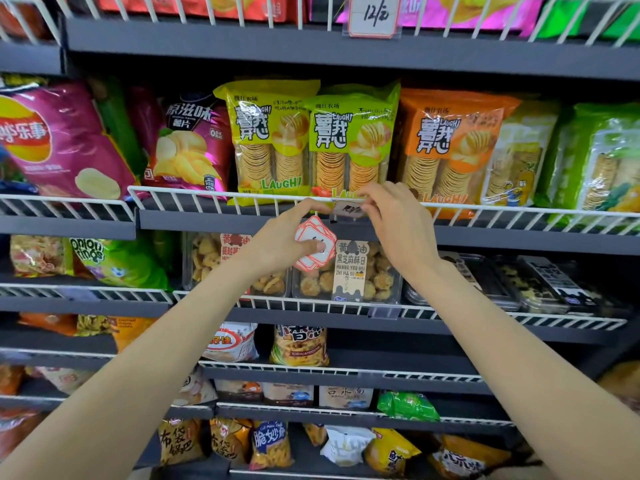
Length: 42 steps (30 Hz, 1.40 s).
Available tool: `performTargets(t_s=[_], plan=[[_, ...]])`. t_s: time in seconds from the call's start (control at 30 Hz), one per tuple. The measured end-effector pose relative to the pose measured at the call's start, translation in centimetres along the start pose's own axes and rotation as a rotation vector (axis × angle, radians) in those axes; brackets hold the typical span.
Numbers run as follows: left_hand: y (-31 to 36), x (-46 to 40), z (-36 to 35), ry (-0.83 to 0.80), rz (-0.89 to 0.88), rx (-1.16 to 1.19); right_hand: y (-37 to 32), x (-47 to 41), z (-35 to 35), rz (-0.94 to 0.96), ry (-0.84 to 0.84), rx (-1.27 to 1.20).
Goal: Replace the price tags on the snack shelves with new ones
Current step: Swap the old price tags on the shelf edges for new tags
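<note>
Item: price tag [347, 210] on wire shelf rail [221, 197], being worked by right hand [398, 223], grip pinching it. Left hand [277, 242] gripping spare tags [316, 242]. Next, likely: seating a new tag squarely.

Dark grey metal shelving [242, 50] fills the view in stacked tiers, each edged with a white wire rail [214, 197]. Even, bright light falls across the tiers.
</note>
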State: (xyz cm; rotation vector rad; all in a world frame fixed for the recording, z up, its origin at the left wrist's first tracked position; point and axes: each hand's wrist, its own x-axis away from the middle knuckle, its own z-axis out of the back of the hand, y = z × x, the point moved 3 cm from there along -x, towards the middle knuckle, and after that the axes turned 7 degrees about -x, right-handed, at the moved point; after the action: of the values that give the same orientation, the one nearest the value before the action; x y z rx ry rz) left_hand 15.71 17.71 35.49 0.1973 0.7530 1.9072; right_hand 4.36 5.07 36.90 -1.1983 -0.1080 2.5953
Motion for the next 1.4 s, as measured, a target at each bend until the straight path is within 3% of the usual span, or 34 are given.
performTargets(t_s=[0.23,0.67,1.07,1.4], plan=[[-0.2,-0.1,-0.1,0.004,-0.007,0.007,0.1,0.0,-0.4,0.155,-0.002,0.215],[-0.1,-0.1,0.2,-0.015,-0.027,0.000,-0.9,0.2,0.2,0.134,-0.112,0.359],[0.0,-0.4,0.4,-0.010,-0.026,-0.008,-0.6,-0.9,0.9,0.235,-0.234,0.387],[0.1,-0.4,0.2,-0.002,-0.085,-0.200,-0.3,-0.4,0.5,0.215,-0.161,0.333]])
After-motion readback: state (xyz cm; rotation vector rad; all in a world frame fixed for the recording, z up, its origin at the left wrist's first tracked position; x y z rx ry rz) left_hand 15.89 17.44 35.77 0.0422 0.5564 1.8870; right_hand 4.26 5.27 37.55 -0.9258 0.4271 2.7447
